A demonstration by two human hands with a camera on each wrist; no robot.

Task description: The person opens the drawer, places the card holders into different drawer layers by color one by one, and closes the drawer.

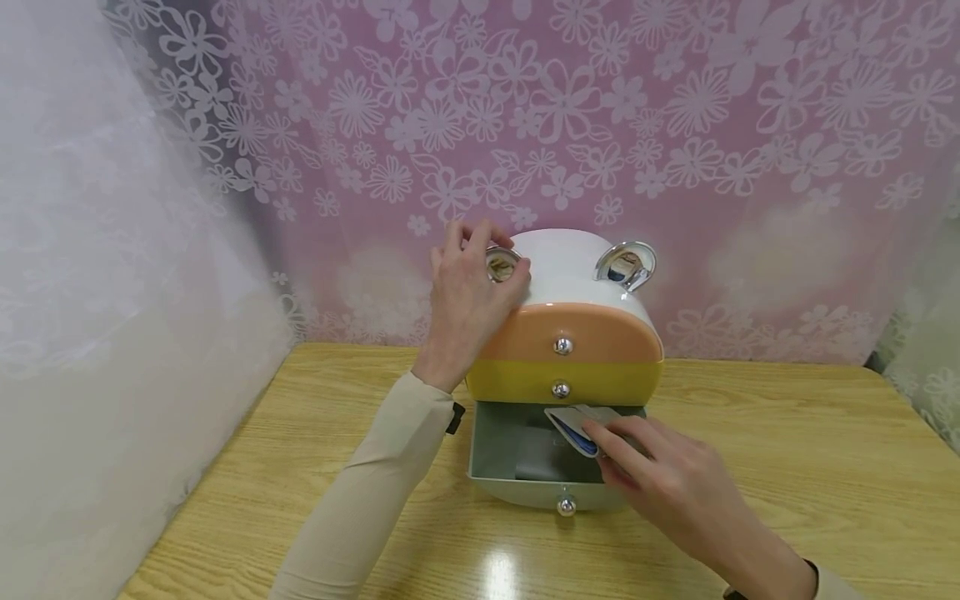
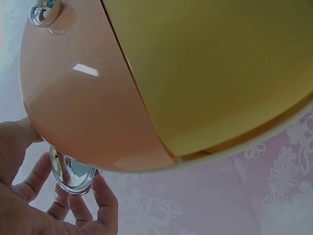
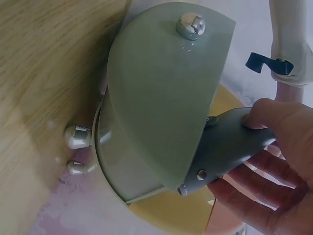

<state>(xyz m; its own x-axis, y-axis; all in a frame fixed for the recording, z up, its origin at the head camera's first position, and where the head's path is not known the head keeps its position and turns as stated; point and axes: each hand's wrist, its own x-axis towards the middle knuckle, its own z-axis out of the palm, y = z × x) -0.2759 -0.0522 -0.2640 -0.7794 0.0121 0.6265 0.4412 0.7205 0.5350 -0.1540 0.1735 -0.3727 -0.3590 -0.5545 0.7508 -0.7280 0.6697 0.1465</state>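
Observation:
A small rounded drawer cabinet with a white top and silver ring-shaped ears stands on the table. My left hand grips its left ear, fingers curled about the ring. The bottom green drawer is pulled out; the orange drawer and yellow drawer above are closed. My right hand pinches a folded grey wallet with blue inside, held tilted over the green drawer. Snap studs show on the wallet in the right wrist view. Its far end there is hidden by the hand.
A darker rectangular patch lies on the drawer's floor; I cannot tell what it is. Silver knobs stick out from the drawer fronts. Flowered pink cloth hangs behind the wooden table, and pale cloth at the left.

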